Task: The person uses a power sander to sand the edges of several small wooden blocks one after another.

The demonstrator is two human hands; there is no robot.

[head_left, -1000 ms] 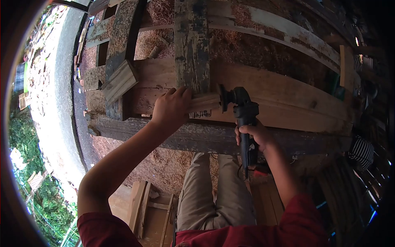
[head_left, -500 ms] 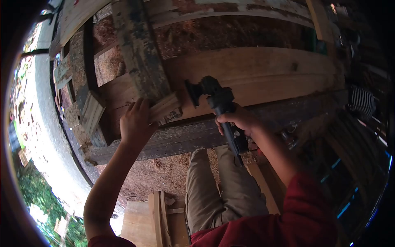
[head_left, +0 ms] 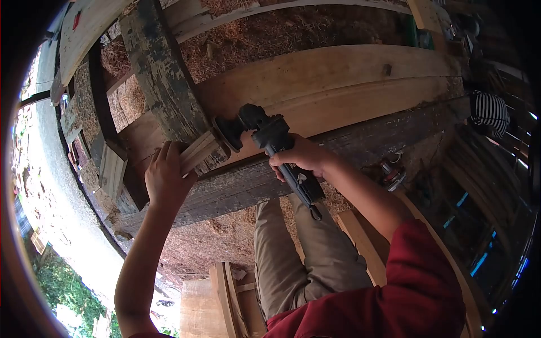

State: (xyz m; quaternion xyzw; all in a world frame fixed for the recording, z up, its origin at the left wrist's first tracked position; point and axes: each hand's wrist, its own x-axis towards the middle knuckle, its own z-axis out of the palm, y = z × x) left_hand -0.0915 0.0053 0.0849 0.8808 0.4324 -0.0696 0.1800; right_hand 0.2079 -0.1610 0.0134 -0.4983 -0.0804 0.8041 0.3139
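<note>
My right hand (head_left: 301,156) is wrapped round the black body of an angle grinder (head_left: 273,135). The grinder's round disc (head_left: 227,134) is at the end of a small wooden block (head_left: 198,152); whether they touch is hard to tell. My left hand (head_left: 169,174) grips the block's other end, with its fingers over the wood. Under the block lies a weathered plank (head_left: 160,73) with flaking dark paint, resting across the bench.
A long light board (head_left: 338,73) runs along the bench behind a dark front beam (head_left: 360,141). Wood shavings (head_left: 214,242) cover the ground. A striped cloth (head_left: 489,114) is at the right, and cut boards (head_left: 197,310) lie below.
The grinder in my right hand has moved left, bringing its disc to the block's end. The view has shifted, so the bench appears further left and higher.
</note>
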